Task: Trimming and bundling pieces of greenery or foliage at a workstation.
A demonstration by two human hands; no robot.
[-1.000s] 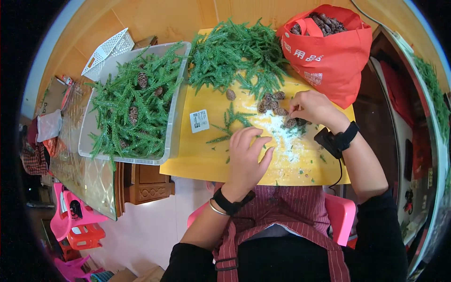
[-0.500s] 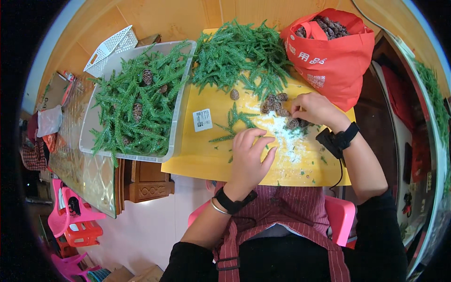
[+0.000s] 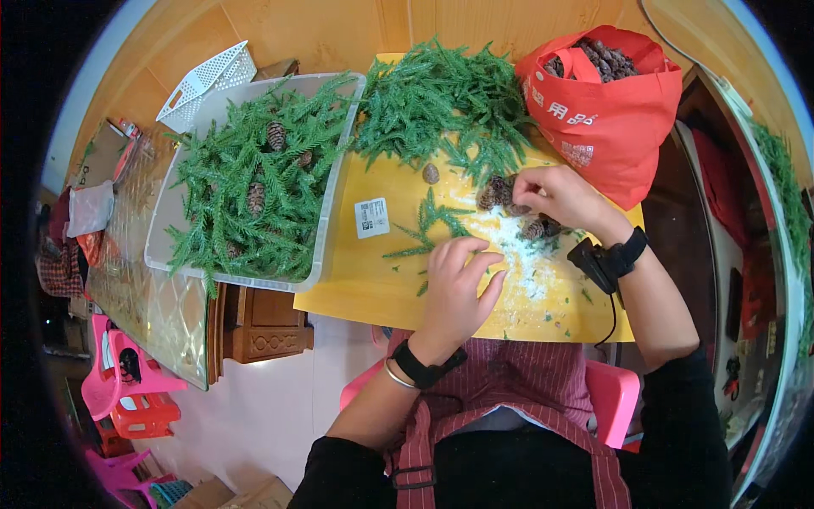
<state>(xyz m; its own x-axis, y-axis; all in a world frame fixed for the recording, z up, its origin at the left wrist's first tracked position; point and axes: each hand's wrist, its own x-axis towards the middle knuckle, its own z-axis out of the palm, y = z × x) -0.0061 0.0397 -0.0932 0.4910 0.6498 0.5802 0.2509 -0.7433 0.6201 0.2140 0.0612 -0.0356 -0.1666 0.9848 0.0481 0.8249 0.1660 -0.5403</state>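
Observation:
My right hand (image 3: 555, 195) is over a small cluster of brown pine cones (image 3: 490, 197), its fingers bent together in a pinch at the cluster's right side. Whatever is between its fingertips is hidden. Another pine cone (image 3: 534, 229) lies just below that hand, beside a patch of white powder (image 3: 527, 263). My left hand (image 3: 458, 284) hovers near the sheet's front edge with fingers curved and apart, holding nothing. A green artificial pine sprig (image 3: 428, 227) lies just beyond it. One lone pine cone (image 3: 431, 174) sits farther back.
Green sprigs and pine cones fill a clear plastic bin (image 3: 326, 246) at left; a white basket (image 3: 193, 95) stands behind it. Loose sprigs (image 3: 441, 93) are heaped at the back. A red bag (image 3: 606, 127) of pine cones stands back right. A white label card (image 3: 371, 218) lies on the yellow sheet (image 3: 356, 293).
My right hand has shifted left, closer over the pine cone cluster. My left hand has barely moved. The whole view has shifted slightly.

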